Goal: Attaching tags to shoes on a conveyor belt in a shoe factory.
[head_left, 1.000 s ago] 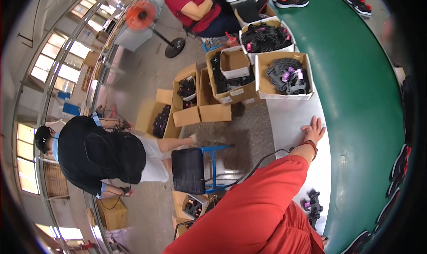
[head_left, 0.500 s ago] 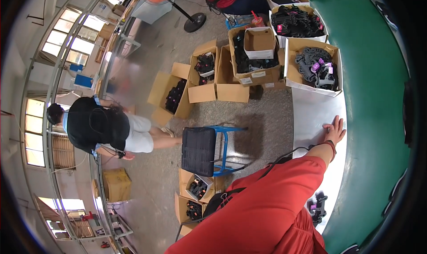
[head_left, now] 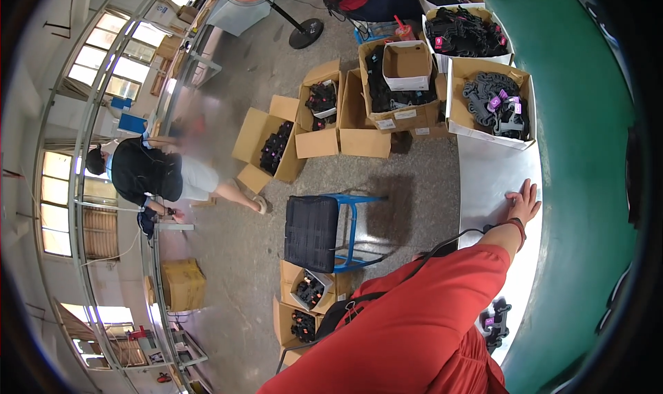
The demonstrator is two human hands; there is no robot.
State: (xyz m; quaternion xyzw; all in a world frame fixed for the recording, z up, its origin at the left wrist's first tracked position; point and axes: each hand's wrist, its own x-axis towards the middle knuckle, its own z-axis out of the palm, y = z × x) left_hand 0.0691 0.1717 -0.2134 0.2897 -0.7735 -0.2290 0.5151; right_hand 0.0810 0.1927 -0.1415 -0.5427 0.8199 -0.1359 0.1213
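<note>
At nine o'clock a person (head_left: 148, 173) bends; the blue stool (head_left: 324, 232) sits centre. Your right hand (head_left: 523, 204) lies flat, fingers spread, on the white surface (head_left: 494, 169), the box of black parts (head_left: 494, 107) at its twelve. Your left hand is out of sight.

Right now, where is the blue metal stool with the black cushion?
In the head view, the blue metal stool with the black cushion stands on the grey concrete floor, left of the white worktable, between open cardboard boxes above and below.
</note>
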